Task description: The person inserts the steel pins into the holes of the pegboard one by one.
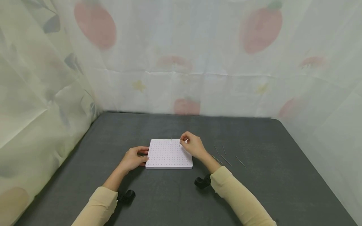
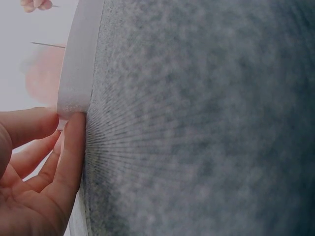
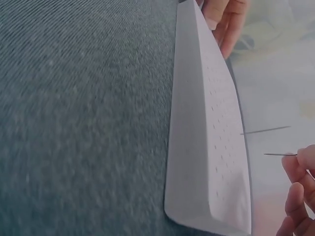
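Observation:
A white pegboard (image 1: 169, 157) with rows of small holes lies flat on the dark table. At its left edge, my left hand (image 1: 134, 159) grips the board between thumb and fingers, as the left wrist view also shows. My right hand (image 1: 193, 145) pinches a thin metal pin (image 3: 279, 154) between thumb and fingertips over the board's far right part. In the right wrist view the pin's pointed end sticks out from the fingertips. Another thin pin (image 1: 171, 141) stands upright in the board near its far edge, left of my right hand.
Several loose thin pins (image 1: 240, 161) lie scattered on the dark table (image 1: 158, 197) to the right of the board, some close beside my right forearm. A printed curtain (image 1: 220, 94) hangs behind the table, with others at both sides. Each wrist carries a black camera mount (image 1: 202, 182).

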A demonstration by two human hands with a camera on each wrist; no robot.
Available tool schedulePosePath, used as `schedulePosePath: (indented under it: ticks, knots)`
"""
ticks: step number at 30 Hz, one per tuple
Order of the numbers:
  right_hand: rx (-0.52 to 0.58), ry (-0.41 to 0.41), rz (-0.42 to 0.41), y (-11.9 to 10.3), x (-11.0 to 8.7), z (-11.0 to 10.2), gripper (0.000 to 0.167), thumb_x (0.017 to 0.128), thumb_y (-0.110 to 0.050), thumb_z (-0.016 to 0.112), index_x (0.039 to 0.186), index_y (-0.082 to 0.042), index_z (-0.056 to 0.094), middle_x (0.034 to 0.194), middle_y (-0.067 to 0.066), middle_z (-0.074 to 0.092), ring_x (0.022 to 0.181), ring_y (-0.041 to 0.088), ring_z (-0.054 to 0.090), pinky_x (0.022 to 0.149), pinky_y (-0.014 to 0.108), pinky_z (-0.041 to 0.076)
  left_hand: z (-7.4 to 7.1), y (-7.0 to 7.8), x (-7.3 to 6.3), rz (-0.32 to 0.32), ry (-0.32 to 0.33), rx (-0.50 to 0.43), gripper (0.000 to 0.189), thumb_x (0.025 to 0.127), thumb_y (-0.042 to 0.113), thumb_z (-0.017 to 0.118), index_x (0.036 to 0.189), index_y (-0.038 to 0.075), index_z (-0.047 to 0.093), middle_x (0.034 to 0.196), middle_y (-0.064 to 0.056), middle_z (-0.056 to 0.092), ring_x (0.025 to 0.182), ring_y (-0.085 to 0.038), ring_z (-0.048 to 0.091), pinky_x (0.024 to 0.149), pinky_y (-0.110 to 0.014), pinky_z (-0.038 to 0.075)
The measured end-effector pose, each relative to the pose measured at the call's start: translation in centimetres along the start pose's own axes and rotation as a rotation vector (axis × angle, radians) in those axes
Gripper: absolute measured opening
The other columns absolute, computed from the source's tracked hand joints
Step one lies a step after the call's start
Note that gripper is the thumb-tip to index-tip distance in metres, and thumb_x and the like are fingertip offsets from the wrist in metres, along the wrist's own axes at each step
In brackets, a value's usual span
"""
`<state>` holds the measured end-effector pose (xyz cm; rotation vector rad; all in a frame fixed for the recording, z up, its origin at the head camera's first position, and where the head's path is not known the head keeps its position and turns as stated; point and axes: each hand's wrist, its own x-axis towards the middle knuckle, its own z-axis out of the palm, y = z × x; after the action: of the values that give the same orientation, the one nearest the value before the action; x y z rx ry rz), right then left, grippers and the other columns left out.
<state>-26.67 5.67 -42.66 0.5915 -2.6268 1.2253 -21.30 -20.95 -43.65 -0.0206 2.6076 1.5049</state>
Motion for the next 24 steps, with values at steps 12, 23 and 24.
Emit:
schedulePosePath:
  ticks: [12,23,24]
  knots:
    - [-0.03,0.032,-0.021,-1.0,0.4,1.8,0.004,0.081,-0.012,0.065,0.084,-0.014,0.063,0.079,-0.005,0.066,0.063,0.006,0.05,0.057,0.02,0.04,0.0,-0.1,0.1,0.002,0.0,0.007,0.045,0.081,0.0,0.064,0.125,-0.004,0.052,0.113,-0.021,0.057,0.081,-0.018,0.064,0.062,-0.031,0.057]
    - [-0.075,0.014,-0.053,-1.9,0.6,3.0,0.005,0.085,-0.018,0.064,0.088,-0.014,0.064,0.08,-0.007,0.067,0.065,0.007,0.053,0.056,0.019,0.041,0.0,-0.1,0.1,-0.005,0.003,0.005,0.045,0.081,-0.001,0.064,0.125,-0.002,0.052,0.113,-0.02,0.057,0.081,-0.018,0.064,0.062,-0.03,0.057]
    - [-0.083,0.015,-0.057,-2.0,0.7,3.1,0.004,0.085,-0.018,0.064,0.088,-0.015,0.064,0.08,-0.007,0.067,0.065,0.007,0.053,0.056,0.019,0.041,0.0,-0.1,0.1,-0.007,0.004,0.004,0.045,0.081,-0.001,0.064,0.125,-0.002,0.053,0.113,-0.02,0.057,0.081,-0.018,0.064,0.062,-0.03,0.057]
